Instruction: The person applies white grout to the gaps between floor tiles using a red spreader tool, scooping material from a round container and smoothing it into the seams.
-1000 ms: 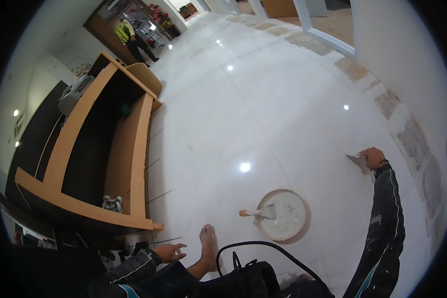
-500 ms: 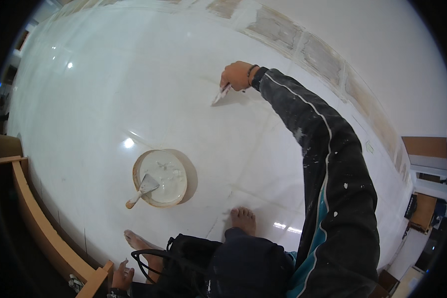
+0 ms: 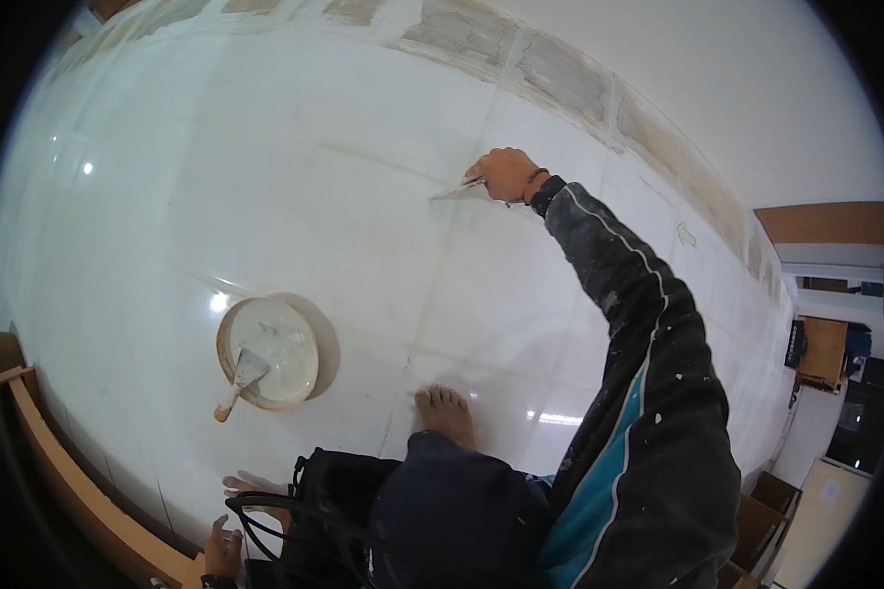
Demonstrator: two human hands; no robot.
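Note:
My right hand (image 3: pixel 506 174) reaches far out over the white tiled floor (image 3: pixel 295 177) and grips a small putty knife (image 3: pixel 459 188), whose blade lies on a tile joint. My left hand (image 3: pixel 224 548) is low at the bottom edge beside a black bag (image 3: pixel 334 501), fingers loosely apart, holding nothing. A round bowl of white paste (image 3: pixel 270 351) sits on the floor to my left, with a wooden-handled scraper (image 3: pixel 238 381) resting in it. My bare foot (image 3: pixel 445 412) rests on the tiles.
A bare, unfinished strip (image 3: pixel 570 83) runs along the foot of the white wall. A wooden frame edge (image 3: pixel 64 471) curves along the lower left. Wooden cabinets and boxes (image 3: pixel 820 348) stand at the far right.
The view has swung right and down, so the bowl now lies further left. My right hand with the putty knife has moved along the tile joint; the left hand stays low.

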